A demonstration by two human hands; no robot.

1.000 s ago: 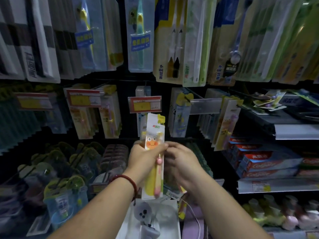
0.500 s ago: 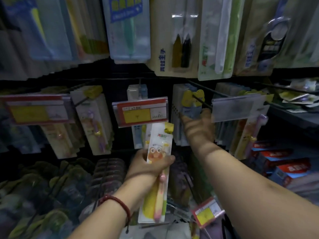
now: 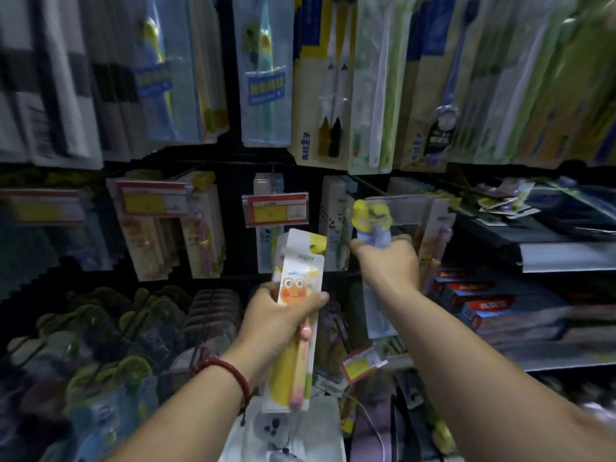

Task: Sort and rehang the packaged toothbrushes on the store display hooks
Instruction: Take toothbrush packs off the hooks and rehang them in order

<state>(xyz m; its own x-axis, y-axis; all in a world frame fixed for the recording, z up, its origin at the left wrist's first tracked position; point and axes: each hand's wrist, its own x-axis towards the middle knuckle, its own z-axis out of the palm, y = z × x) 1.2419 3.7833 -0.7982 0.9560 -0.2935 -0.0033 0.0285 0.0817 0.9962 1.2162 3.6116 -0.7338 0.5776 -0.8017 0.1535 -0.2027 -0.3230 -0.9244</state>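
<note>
My left hand [image 3: 281, 316] grips a white toothbrush pack [image 3: 295, 321] with an orange cartoon face and a yellow-pink brush, held upright in front of the middle row of hooks. My right hand [image 3: 390, 261] holds a blue pack with a yellow cartoon top [image 3: 370, 221], blurred by motion, just in front of the hook row to the right. Behind it hang white panda-print packs [image 3: 335, 225] on a hook [image 3: 366, 186].
Red-and-yellow price tags [image 3: 275, 213] stick out on hook ends. Long toothbrush packs [image 3: 328, 95] hang across the top row. Toothpaste boxes [image 3: 493, 305] lie on the right shelf [image 3: 566, 258]. Round-topped packs [image 3: 110, 328] fill the lower left.
My right hand left the orange-face pack, reached to the right hook row and now holds a blue and yellow pack, drawn slightly back toward me. My left hand kept its pack.
</note>
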